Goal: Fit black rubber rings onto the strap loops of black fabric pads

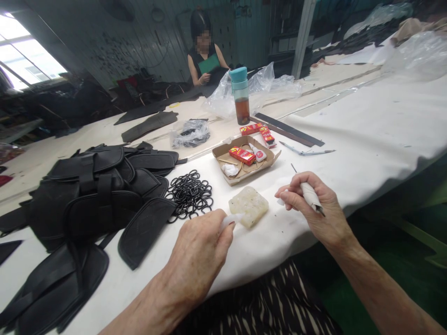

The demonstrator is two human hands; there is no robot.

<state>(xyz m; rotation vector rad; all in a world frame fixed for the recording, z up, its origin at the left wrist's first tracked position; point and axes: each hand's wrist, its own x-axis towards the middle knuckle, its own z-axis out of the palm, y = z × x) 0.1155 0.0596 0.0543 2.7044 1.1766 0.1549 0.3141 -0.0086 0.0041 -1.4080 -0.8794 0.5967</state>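
Note:
My left hand (200, 249) is closed around a white, translucent tapered piece (232, 218), whose tip pokes out past the thumb; the rest is hidden in the fist. My right hand (316, 204) grips an awl-like tool (310, 196) with a white-wrapped handle and a thin metal point. Between its thumb and forefinger is also a small white bit (283, 196), too small to name. A pale, yellowish translucent block (248, 206) lies on the table between the hands. Beyond my left hand is a heap of black metal rings (190, 194).
Black padded pieces with straps (101, 195) are piled at left. A cardboard tray (240, 179) holds a red box and a small glue bottle (257, 152). Behind it stand a drink bottle (242, 104) and more red boxes (267, 136). A person (206, 60) sits across the table.

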